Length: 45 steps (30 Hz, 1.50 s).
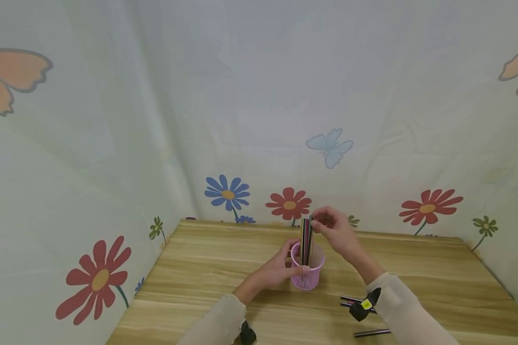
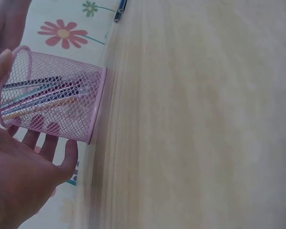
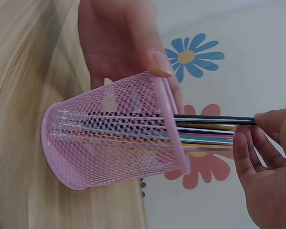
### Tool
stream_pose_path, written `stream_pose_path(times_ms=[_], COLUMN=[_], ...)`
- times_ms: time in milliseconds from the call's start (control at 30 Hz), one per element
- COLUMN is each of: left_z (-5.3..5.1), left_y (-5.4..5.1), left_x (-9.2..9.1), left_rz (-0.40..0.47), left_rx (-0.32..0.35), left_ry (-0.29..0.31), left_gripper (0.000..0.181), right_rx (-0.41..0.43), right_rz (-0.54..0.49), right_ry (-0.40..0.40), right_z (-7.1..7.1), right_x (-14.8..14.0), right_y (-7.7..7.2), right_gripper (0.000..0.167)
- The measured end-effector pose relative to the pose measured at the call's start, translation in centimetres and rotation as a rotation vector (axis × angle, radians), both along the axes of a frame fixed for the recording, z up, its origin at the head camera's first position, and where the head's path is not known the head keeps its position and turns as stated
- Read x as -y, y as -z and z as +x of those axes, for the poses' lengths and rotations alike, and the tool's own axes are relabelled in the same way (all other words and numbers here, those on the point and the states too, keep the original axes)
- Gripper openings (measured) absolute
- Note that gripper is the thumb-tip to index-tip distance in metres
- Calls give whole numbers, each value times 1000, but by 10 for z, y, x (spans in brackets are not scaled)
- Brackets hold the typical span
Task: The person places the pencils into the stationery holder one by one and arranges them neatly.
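A pink mesh pen cup [image 1: 311,281] stands on the wooden table with several striped, colored pencils [image 3: 207,137] upright inside it. My left hand [image 1: 273,271] holds the cup from its left side, thumb at the rim and fingers around the mesh. Above the opening, my right hand [image 1: 338,234] pinches the top of a dark pencil [image 3: 214,119] between thumb and fingers. That pencil's lower part shows through the mesh, inside the cup. The right wrist view shows the other pencils' tops close to my right fingers.
More dark pencils [image 1: 347,304] lie on the table [image 1: 224,249] by my right sleeve, partly hidden by the wrist camera. Another pencil [image 1: 371,332] lies nearer the front. A pale backdrop [image 1: 259,96] with printed flowers and butterflies stands behind and beside the table.
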<state>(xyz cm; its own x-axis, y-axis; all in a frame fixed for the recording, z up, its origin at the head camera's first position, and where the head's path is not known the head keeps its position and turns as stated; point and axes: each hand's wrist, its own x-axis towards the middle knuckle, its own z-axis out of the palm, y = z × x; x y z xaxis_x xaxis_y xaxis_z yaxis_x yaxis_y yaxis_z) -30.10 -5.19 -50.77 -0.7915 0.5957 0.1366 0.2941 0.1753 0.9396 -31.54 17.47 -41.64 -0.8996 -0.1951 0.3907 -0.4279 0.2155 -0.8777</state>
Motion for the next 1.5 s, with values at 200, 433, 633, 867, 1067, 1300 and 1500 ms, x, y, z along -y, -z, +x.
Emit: stream_pose_path(times_ms=[200,433,633,867,1067,1300,1500], left_z=[0,1,1,2,2,2,2], left_y=[1,3,3,2,1,-1,1], left_x=[-1,-1,0,-1,-2,-2,-1], left_rz=[-8,-11,5,-3,2,-14,-14], left_rx=[3,7,-8,-1,-16,-7,-2], left_ry=[8,5,7,2,-3,-18,-17], left_gripper=[78,79,76,76,76,78,77], right_rx=[30,24,40,-26,-51,1,19], right_rz=[37,63,71,139,239,344,425], right_ry=[26,36,33,15,-6,-13,-117], right_z=[0,3,5,11,30,51,60], right_x=[1,2,1,-10,-32,-62,-80], right_y=[9,13,17,20,20,32,58], right_gripper=[21,22,20,15,11,8,3])
